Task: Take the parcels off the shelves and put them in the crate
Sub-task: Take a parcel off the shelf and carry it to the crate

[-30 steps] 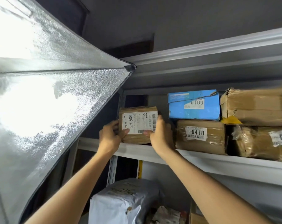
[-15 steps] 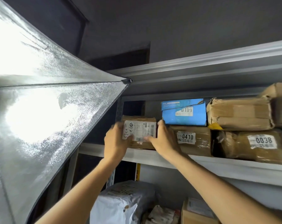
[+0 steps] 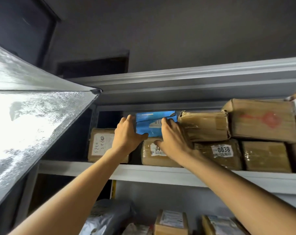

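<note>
Left hand (image 3: 126, 133) and right hand (image 3: 173, 138) clamp opposite ends of blue cardboard parcel (image 3: 152, 126), atop taped brown box (image 3: 158, 152) on grey metal shelf (image 3: 160, 175). Hands switched from handwritten-label brown parcel (image 3: 101, 145), left behind; blue goes first. Crate unseen.

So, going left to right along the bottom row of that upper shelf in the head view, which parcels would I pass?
Brown parcel with the handwritten label → taped parcel under the blue box → parcel labelled 0038 → plain taped brown parcel.
</note>
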